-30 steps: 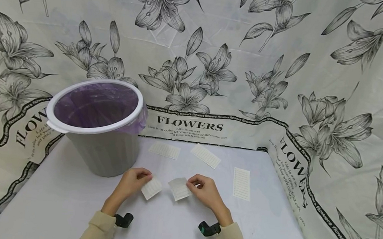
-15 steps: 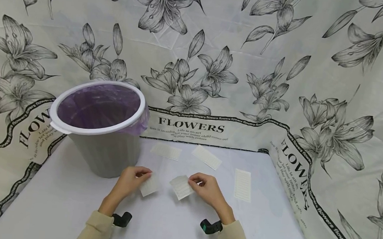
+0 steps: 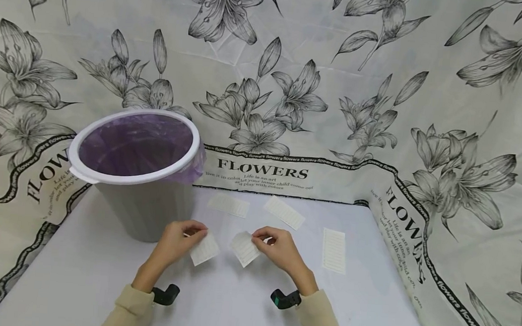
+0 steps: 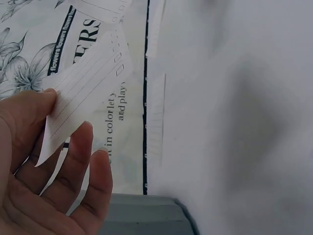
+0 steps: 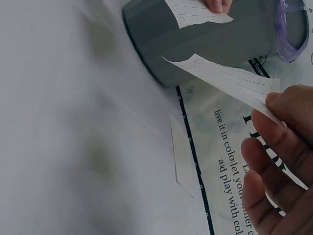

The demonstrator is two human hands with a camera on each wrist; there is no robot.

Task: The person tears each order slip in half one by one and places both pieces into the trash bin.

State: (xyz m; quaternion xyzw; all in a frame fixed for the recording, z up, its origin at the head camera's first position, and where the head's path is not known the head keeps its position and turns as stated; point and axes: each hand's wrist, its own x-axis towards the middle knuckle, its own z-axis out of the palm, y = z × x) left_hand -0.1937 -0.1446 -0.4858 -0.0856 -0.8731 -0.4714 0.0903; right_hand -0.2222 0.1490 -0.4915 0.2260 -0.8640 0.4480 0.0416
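In the head view my left hand (image 3: pixel 174 244) pinches a small piece of lined white paper (image 3: pixel 205 251) between thumb and fingers, above the table. A similar paper piece (image 3: pixel 244 250) is pinched by my right hand (image 3: pixel 282 250), a short gap to the right. Printed lines and a row of small checkboxes show on the left piece (image 4: pixel 90 81) in the left wrist view. From the right wrist, the other piece (image 5: pixel 230 85) looks curved, and the left-hand piece (image 5: pixel 195 13) has a ragged lower edge. Both pieces hang apart from each other.
A grey bin with a white rim (image 3: pixel 193 150) and purple liner (image 3: pixel 194 168) stands at the back left, close behind the left hand. Three lined sheets lie on the white table: a back left sheet (image 3: pixel 228 204), a back middle sheet (image 3: pixel 285 212) and a right sheet (image 3: pixel 334 250).
Both hands keep hold of their paper pieces. The right hand has risen slightly and shifted a little left, and the pieces have tilted somewhat. The sheets and the bin have stayed put.
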